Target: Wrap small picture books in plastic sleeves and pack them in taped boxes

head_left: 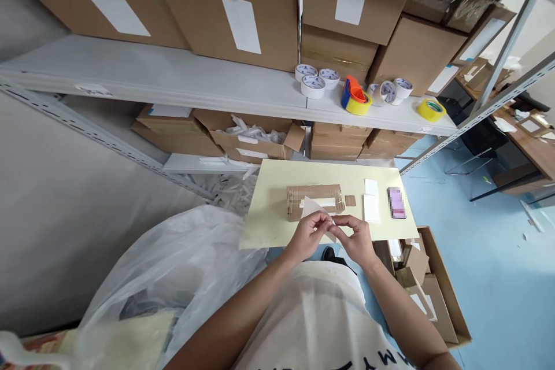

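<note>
My left hand [309, 233] and my right hand [355, 237] meet over the near edge of a pale yellow table [269, 214]. Both pinch a small white folded paper piece [313, 208] between the fingertips. Just behind the hands lies a long brown cardboard box [313, 195] with a clear end. A small brown cardboard tab [350, 200] sits to its right, then two white cards [372, 203] and a pink and purple packet [396, 203].
A large clear plastic bag [173, 277] fills the left foreground. An open carton of cardboard pieces [429, 289] stands on the blue floor at right. Tape rolls [313, 85] and a tape dispenser [356, 97] sit on the grey shelf [173, 78] among stacked cartons.
</note>
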`<state>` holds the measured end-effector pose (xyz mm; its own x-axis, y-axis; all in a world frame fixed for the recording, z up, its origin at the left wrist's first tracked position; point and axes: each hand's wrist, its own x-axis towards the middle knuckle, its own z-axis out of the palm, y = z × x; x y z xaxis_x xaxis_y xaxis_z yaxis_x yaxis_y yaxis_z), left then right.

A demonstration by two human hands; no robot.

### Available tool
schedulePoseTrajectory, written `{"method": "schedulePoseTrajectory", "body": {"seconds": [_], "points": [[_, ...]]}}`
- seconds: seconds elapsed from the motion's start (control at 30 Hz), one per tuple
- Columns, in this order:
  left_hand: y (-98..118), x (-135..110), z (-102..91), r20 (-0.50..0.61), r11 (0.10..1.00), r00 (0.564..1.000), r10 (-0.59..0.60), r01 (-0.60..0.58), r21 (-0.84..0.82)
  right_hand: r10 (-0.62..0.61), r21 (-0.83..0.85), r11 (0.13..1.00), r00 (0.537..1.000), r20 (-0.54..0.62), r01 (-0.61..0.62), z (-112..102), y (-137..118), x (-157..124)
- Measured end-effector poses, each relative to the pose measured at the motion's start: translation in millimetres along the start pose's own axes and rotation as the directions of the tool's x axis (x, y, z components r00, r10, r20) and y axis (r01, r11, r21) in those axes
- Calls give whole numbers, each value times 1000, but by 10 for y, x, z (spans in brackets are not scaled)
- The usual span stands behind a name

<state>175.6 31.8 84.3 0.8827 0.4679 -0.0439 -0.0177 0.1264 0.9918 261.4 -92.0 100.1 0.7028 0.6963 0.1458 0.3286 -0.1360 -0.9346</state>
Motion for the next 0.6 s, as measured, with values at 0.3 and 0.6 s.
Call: {"method": "schedulePoseTrajectory", "body": {"seconds": [0.3,0.6], "points": [[130,161,146,39,949,991,127,-133,284,17,64,998,999,38,-20,-225,86,173],[200,330,377,-6,967,996,86,-82,242,64,217,973,994,87,-82,-469,239,432]]}}
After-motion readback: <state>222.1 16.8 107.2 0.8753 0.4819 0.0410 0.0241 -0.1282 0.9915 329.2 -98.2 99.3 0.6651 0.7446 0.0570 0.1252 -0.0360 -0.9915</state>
